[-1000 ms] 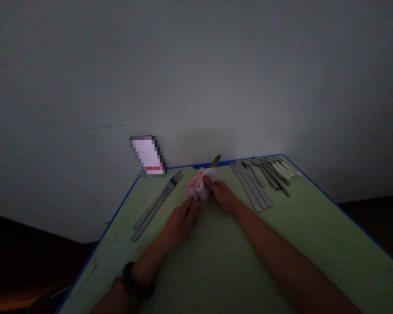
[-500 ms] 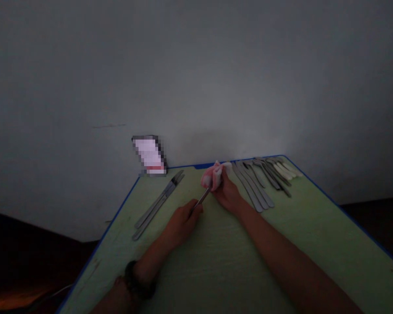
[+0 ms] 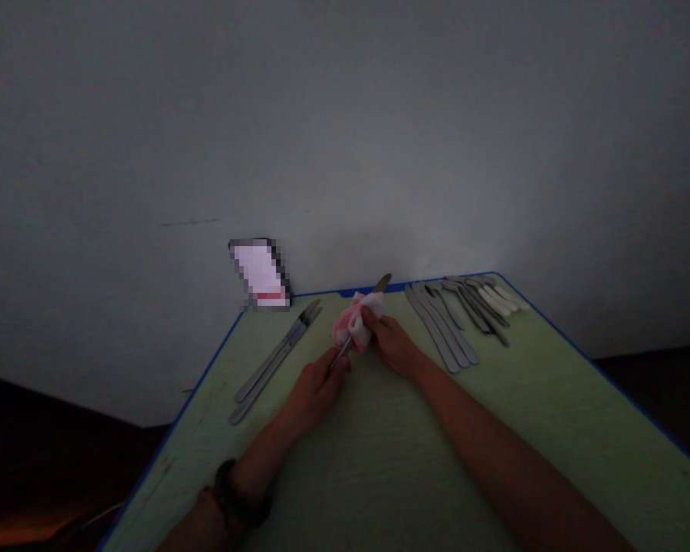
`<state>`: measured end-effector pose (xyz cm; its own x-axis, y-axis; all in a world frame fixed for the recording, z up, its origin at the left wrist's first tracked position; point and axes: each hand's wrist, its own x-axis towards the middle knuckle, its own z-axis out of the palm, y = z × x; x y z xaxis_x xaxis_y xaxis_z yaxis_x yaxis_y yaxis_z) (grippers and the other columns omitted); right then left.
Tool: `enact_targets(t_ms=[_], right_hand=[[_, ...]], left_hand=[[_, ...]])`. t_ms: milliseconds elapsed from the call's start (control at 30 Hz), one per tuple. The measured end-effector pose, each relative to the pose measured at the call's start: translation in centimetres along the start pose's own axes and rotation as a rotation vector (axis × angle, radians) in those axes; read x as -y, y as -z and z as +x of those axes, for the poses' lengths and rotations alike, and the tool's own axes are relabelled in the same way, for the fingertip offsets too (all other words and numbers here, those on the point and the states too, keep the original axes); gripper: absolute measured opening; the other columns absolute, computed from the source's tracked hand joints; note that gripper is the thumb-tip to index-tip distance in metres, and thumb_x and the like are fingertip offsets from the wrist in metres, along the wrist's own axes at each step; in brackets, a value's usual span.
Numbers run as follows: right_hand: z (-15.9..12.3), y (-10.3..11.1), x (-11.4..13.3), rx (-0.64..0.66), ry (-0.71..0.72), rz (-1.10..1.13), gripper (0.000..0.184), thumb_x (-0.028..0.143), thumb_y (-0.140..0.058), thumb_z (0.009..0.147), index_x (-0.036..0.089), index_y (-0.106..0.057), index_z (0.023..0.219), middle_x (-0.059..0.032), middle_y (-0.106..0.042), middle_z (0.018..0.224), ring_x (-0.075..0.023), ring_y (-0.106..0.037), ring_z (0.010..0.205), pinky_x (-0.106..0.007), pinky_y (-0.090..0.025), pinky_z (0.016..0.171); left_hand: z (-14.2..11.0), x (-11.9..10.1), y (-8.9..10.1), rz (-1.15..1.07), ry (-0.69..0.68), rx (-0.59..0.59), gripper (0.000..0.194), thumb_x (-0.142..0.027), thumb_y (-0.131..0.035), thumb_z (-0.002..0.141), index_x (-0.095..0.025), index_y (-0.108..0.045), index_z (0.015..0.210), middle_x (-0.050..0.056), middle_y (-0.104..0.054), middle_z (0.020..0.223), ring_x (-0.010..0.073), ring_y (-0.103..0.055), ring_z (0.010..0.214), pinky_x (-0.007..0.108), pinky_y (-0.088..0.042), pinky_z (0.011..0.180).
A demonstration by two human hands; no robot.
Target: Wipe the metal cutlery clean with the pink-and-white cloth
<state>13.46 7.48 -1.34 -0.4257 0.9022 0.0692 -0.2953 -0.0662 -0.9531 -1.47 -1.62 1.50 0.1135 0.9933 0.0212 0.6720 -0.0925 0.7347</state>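
My left hand [image 3: 320, 381] is closed round the handle of a table knife [image 3: 383, 283], which points away from me and to the right. A pink and white cloth [image 3: 350, 322] is wrapped about the middle of the knife, and the blade tip sticks out beyond it. My right hand [image 3: 392, 343] pinches the cloth against the knife, thumb on top. To the left of my hands lie two table knives [image 3: 276, 364] side by side. More knives [image 3: 444, 331] lie in a row to the right of my right hand.
The green table [image 3: 402, 460] has a blue edge and stands against a grey wall [image 3: 345, 138]. A phone [image 3: 261, 268] with a blurred screen leans on the wall at the back left. Spoons and other dark cutlery [image 3: 474, 307] and several white-handled pieces [image 3: 500, 297] lie at the back right.
The cloth and my right hand have slid along the knife towards my left hand. The blade tip now shows beyond the cloth. My left hand keeps hold of the handle.
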Motion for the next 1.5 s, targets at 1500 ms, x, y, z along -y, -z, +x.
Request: enact_targets(t_ms=[1500], right_hand=[[-0.5,-0.5,0.9,-0.008,-0.021,0.026,0.047,0.061,-0.057,0.072,0.014,-0.062,0.072,-0.003,-0.055,0.065,-0.0137,-0.048,0.065,-0.027,-0.039,0.063]], left_hand=[[0.0,0.2,-0.2,0.047,-0.023,-0.008,0.032,-0.042,-0.031,0.091,-0.019,-0.053,0.086,-0.002,-0.053,0.062,0.0152,-0.051,0.058,0.025,-0.037,0.056]])
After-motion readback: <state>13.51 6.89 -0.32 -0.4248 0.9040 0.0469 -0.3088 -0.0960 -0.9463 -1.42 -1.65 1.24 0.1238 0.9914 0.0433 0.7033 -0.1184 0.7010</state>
